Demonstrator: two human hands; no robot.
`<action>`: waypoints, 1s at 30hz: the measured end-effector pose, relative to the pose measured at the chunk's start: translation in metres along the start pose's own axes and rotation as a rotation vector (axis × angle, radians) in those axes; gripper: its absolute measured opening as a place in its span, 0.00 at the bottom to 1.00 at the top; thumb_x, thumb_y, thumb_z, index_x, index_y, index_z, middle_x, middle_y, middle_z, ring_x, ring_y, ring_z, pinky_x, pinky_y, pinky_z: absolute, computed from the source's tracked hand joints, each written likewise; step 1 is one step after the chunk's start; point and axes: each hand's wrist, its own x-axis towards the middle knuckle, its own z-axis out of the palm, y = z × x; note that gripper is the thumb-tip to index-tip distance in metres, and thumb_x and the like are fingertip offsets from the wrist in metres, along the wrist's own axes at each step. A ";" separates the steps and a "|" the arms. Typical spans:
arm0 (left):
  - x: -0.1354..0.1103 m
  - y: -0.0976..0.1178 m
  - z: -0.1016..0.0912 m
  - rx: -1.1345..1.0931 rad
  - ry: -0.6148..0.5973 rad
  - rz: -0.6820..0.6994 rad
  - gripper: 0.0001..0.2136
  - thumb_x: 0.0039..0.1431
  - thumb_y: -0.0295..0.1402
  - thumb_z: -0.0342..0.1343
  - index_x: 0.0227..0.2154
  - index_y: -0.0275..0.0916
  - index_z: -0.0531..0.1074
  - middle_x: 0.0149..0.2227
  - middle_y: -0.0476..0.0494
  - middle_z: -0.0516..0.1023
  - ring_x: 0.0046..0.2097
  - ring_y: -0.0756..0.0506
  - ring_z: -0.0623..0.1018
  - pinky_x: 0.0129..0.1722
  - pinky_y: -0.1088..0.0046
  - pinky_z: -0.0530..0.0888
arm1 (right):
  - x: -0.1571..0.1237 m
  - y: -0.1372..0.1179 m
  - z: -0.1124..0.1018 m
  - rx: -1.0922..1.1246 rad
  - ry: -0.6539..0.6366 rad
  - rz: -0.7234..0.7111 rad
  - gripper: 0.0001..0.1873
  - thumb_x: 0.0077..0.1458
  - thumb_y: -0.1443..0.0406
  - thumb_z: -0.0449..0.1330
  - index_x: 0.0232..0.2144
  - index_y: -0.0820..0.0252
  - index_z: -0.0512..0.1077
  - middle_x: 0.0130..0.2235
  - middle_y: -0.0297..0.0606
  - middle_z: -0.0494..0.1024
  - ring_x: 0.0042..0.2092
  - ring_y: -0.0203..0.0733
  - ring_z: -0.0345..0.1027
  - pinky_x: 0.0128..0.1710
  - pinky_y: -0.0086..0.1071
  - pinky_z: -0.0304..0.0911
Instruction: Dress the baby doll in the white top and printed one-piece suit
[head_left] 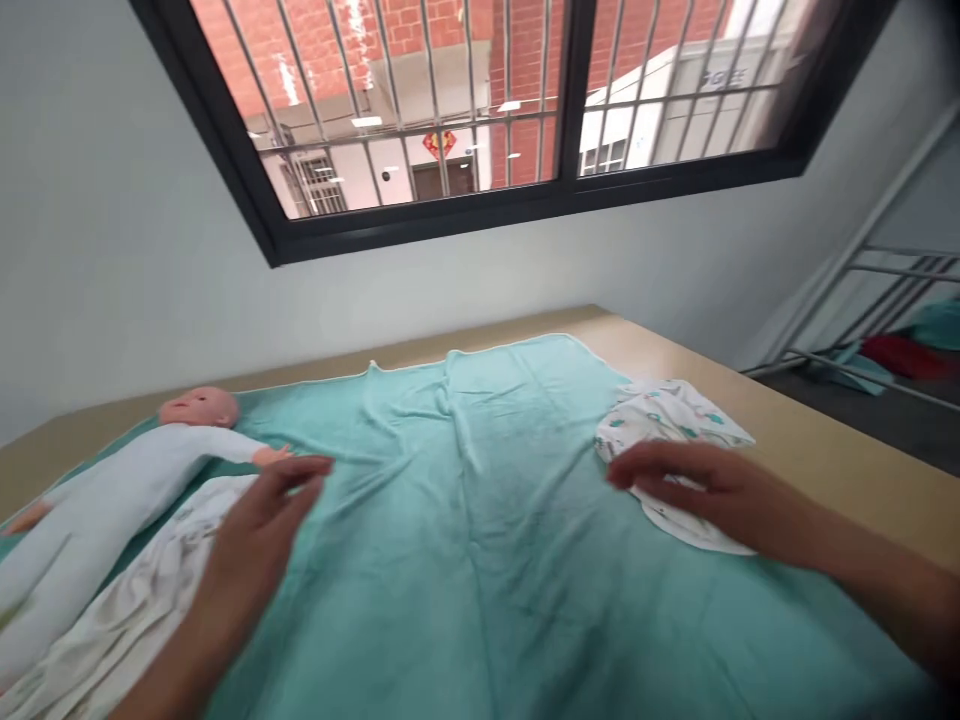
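Note:
My left hand (271,515) hovers at the left of a teal blanket (480,480), its fingers bent and the thumb a little apart, with nothing in them. Just past it lies a baby doll (150,470) on its back in a pale suit, one small arm reaching toward my fingers. Between the doll and my forearm spreads a crumpled white cloth (157,580), partly covered by my arm. On the right, my right hand (697,485) is held over a white patterned cloth garment (675,410) and hides part of it. Its thumb and fingers are apart, holding nothing.
The blanket is wrinkled and covers much of a wooden table (750,400). Behind stands a white wall with a dark-framed barred window (427,220). A metal rack (862,270) with red and teal cloths is at the far right.

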 end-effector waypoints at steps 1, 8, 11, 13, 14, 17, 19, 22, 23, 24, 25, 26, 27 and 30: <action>-0.008 0.017 0.025 -0.132 -0.155 0.044 0.13 0.54 0.45 0.55 0.41 0.48 0.74 0.45 0.54 0.80 0.48 0.43 0.77 0.49 0.67 0.74 | -0.003 0.007 -0.019 -0.064 0.108 0.015 0.17 0.59 0.49 0.56 0.42 0.48 0.77 0.46 0.39 0.79 0.48 0.49 0.72 0.48 0.39 0.67; -0.052 0.112 0.193 -0.490 -0.766 0.211 0.09 0.56 0.36 0.55 0.37 0.40 0.73 0.40 0.43 0.79 0.43 0.44 0.77 0.43 0.69 0.73 | -0.058 0.087 -0.073 -0.459 0.388 0.282 0.24 0.57 0.46 0.55 0.46 0.53 0.72 0.46 0.44 0.77 0.43 0.50 0.72 0.38 0.40 0.68; -0.058 0.141 0.244 -0.363 -0.797 0.438 0.11 0.57 0.34 0.55 0.43 0.41 0.72 0.47 0.42 0.76 0.48 0.43 0.76 0.49 0.67 0.71 | -0.083 0.101 -0.045 -0.514 0.431 0.260 0.22 0.56 0.46 0.56 0.42 0.55 0.72 0.43 0.45 0.76 0.40 0.49 0.72 0.36 0.39 0.68; -0.057 0.154 0.270 -0.188 -0.723 0.573 0.17 0.57 0.34 0.56 0.50 0.41 0.70 0.54 0.39 0.71 0.54 0.41 0.72 0.53 0.65 0.68 | -0.092 0.099 -0.019 -0.535 0.416 0.167 0.19 0.58 0.49 0.56 0.43 0.54 0.71 0.44 0.45 0.75 0.41 0.48 0.71 0.38 0.39 0.67; -0.055 0.159 0.282 -0.088 -0.677 0.601 0.19 0.58 0.35 0.56 0.53 0.40 0.69 0.55 0.37 0.69 0.55 0.39 0.70 0.54 0.63 0.67 | -0.093 0.096 -0.006 -0.554 0.397 0.105 0.19 0.58 0.51 0.57 0.47 0.53 0.70 0.48 0.45 0.73 0.44 0.49 0.70 0.41 0.40 0.67; -0.045 0.167 0.308 0.160 -0.624 0.621 0.18 0.60 0.38 0.54 0.51 0.38 0.69 0.51 0.34 0.70 0.53 0.37 0.70 0.51 0.61 0.68 | -0.084 0.090 0.021 -0.685 0.421 -0.016 0.24 0.55 0.58 0.61 0.54 0.53 0.66 0.53 0.47 0.70 0.53 0.55 0.65 0.48 0.45 0.63; -0.039 0.169 0.316 0.233 -0.639 0.673 0.12 0.61 0.37 0.52 0.45 0.39 0.72 0.46 0.36 0.72 0.50 0.39 0.71 0.49 0.62 0.68 | -0.073 0.089 0.027 -0.775 0.452 0.006 0.24 0.53 0.62 0.63 0.53 0.55 0.67 0.52 0.48 0.71 0.53 0.57 0.64 0.46 0.46 0.61; -0.030 0.170 0.313 0.226 -0.638 0.709 0.07 0.59 0.31 0.52 0.40 0.40 0.72 0.43 0.40 0.73 0.47 0.41 0.72 0.46 0.66 0.68 | -0.058 0.090 0.018 -0.854 0.437 0.071 0.16 0.52 0.67 0.62 0.45 0.57 0.71 0.46 0.46 0.74 0.47 0.54 0.66 0.40 0.41 0.59; -0.027 0.171 0.308 0.216 -0.628 0.705 0.09 0.58 0.29 0.52 0.41 0.39 0.71 0.43 0.40 0.73 0.46 0.42 0.72 0.45 0.67 0.69 | -0.055 0.089 0.012 -0.858 0.418 0.069 0.11 0.53 0.67 0.61 0.41 0.57 0.72 0.43 0.45 0.75 0.45 0.52 0.66 0.39 0.40 0.58; -0.024 0.172 0.301 0.208 -0.611 0.699 0.10 0.57 0.27 0.52 0.42 0.39 0.71 0.43 0.41 0.73 0.45 0.43 0.73 0.44 0.69 0.69 | -0.053 0.087 0.005 -0.851 0.400 0.049 0.07 0.54 0.67 0.61 0.37 0.57 0.72 0.41 0.44 0.75 0.44 0.51 0.66 0.38 0.39 0.58; -0.021 0.174 0.292 0.195 -0.589 0.692 0.12 0.56 0.26 0.51 0.44 0.39 0.70 0.43 0.41 0.73 0.43 0.44 0.73 0.43 0.69 0.69 | -0.052 0.085 -0.002 -0.832 0.387 0.013 0.03 0.55 0.67 0.60 0.35 0.57 0.72 0.40 0.43 0.75 0.43 0.50 0.66 0.38 0.39 0.57; -0.019 0.176 0.282 0.176 -0.567 0.686 0.14 0.56 0.26 0.50 0.45 0.39 0.69 0.42 0.42 0.73 0.42 0.45 0.73 0.42 0.70 0.69 | -0.051 0.081 -0.009 -0.803 0.378 -0.036 0.02 0.57 0.66 0.59 0.33 0.57 0.72 0.40 0.42 0.74 0.43 0.49 0.66 0.39 0.38 0.57; -0.016 0.179 0.271 0.151 -0.547 0.684 0.15 0.55 0.26 0.50 0.46 0.39 0.69 0.42 0.43 0.73 0.41 0.46 0.73 0.41 0.70 0.70 | -0.050 0.078 -0.016 -0.768 0.370 -0.090 0.04 0.58 0.66 0.58 0.32 0.57 0.72 0.40 0.42 0.74 0.43 0.48 0.66 0.40 0.38 0.58; -0.008 0.188 0.236 0.117 -0.523 0.709 0.14 0.54 0.26 0.51 0.44 0.40 0.71 0.39 0.45 0.73 0.38 0.46 0.72 0.40 0.70 0.69 | -0.046 0.065 -0.032 -0.641 0.354 -0.220 0.07 0.61 0.65 0.55 0.32 0.57 0.73 0.41 0.41 0.75 0.43 0.46 0.66 0.43 0.38 0.59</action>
